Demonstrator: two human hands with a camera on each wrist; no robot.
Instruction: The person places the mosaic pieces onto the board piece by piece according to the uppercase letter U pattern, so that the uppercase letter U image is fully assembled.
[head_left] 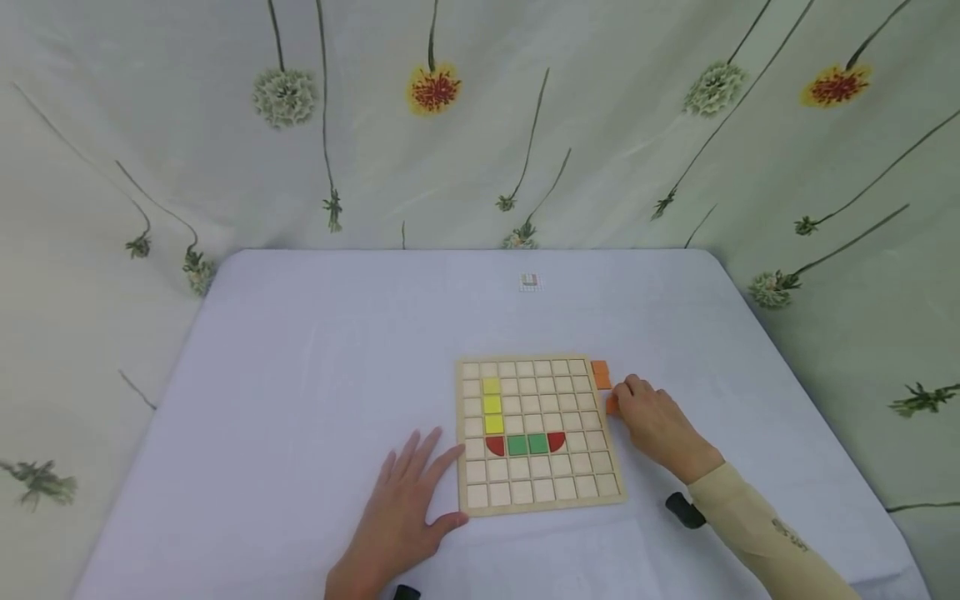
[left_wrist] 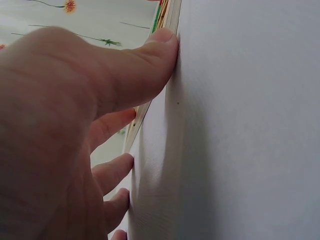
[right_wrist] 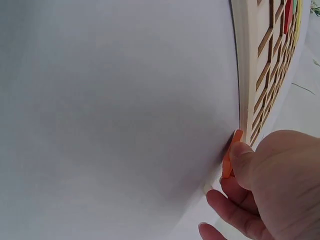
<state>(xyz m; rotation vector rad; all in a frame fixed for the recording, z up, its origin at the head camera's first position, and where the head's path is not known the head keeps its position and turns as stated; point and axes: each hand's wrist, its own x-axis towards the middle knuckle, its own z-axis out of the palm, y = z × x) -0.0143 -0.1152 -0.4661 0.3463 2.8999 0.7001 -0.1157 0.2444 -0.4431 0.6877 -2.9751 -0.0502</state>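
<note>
A wooden grid board (head_left: 534, 510) lies on the table, with three yellow squares (head_left: 492, 404) in a column. Below them run two green squares (head_left: 527, 444) in a row, a red quarter-round piece (head_left: 495, 446) at one end and another at the other. My left hand (head_left: 401, 512) rests at the board's left edge, fingers spread, the thumb (left_wrist: 155, 57) against the frame. Beside the right edge, my right hand (head_left: 660, 421) pinches an orange tile (right_wrist: 231, 155) between thumb and fingers, low over the cloth. More orange tiles (head_left: 601, 374) lie just beyond it, along the frame.
A small printed card (head_left: 531, 282) lies toward the back of the white-covered table (head_left: 337, 333). Behind the table hangs a flowered curtain (head_left: 480, 167). Dark wrist devices (head_left: 685, 510) show by both wrists.
</note>
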